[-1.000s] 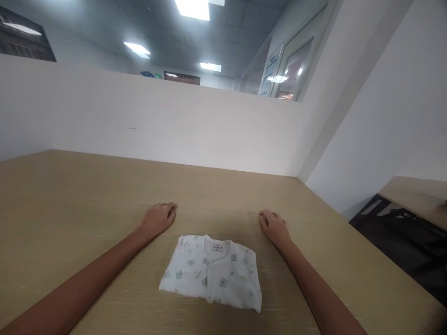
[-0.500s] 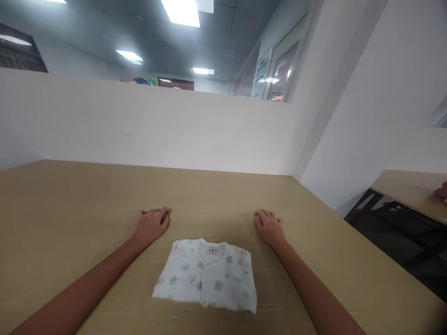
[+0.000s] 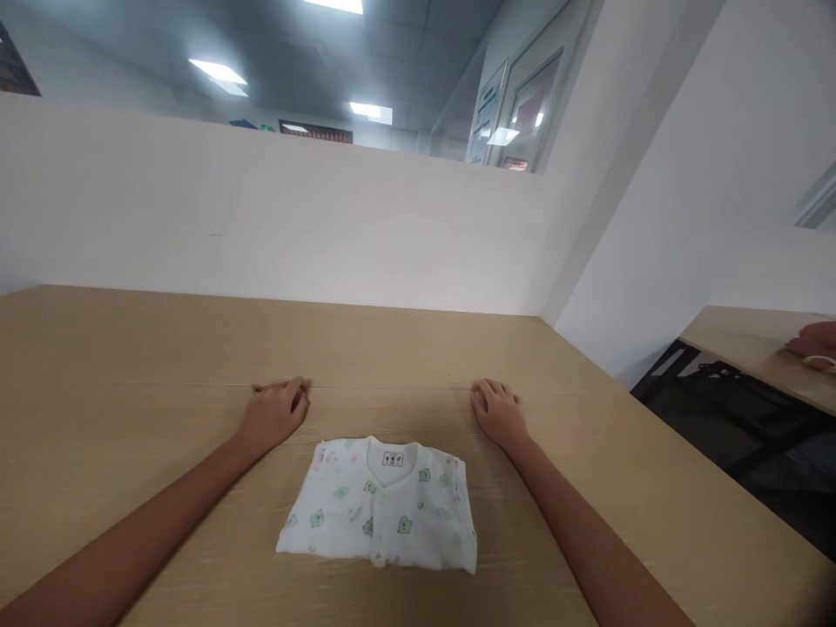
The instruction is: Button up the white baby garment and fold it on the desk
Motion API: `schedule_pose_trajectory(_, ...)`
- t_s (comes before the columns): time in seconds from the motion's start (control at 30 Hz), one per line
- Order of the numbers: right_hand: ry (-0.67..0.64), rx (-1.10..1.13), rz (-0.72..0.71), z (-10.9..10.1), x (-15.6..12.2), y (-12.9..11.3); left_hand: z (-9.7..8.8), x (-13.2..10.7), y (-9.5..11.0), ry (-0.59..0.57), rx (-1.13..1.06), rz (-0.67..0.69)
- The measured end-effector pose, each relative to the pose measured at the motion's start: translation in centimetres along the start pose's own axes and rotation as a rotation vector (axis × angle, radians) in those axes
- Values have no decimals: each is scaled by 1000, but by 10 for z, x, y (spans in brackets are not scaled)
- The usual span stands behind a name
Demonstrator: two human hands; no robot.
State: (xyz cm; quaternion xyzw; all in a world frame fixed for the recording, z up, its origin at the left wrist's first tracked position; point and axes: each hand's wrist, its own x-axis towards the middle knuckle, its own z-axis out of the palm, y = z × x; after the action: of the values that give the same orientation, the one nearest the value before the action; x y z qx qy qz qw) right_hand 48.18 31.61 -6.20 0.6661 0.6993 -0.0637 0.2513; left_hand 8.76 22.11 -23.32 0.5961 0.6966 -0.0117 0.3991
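A baby's top (image 3: pixel 385 514) lies folded on the table in front of me, white with small green bear prints. Its neckline points away from me, a label shows inside the collar, and a snap sits at the lower edge. My left hand (image 3: pixel 274 411) rests palm down beyond its left corner, fingers loosely bent and a little apart, holding nothing. Beyond the right corner, my right hand (image 3: pixel 500 411) rests on the tabletop the same way, with nothing in it. Neither hand touches the garment.
The wooden table (image 3: pixel 163 348) has a seam running across it near my hands. A white partition (image 3: pixel 293 226) rises behind it. To the right stands another table (image 3: pixel 738 335) with a dark frame, where a pinkish object (image 3: pixel 816 341) is partly visible.
The view has tilted down slightly and shifted, so everything sits a little differently in the picture. My hands and the folded top keep their places on the table.
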Motion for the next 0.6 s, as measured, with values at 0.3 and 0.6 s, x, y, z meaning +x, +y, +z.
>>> schedule_pose_trajectory(0.3,14,27,-10,2,1,2,1,1,1,-19,-14,-15)
schedule_pose_trajectory(0.6,21,32,-12,3,1,4,6,3,-4,-20,-56,-1)
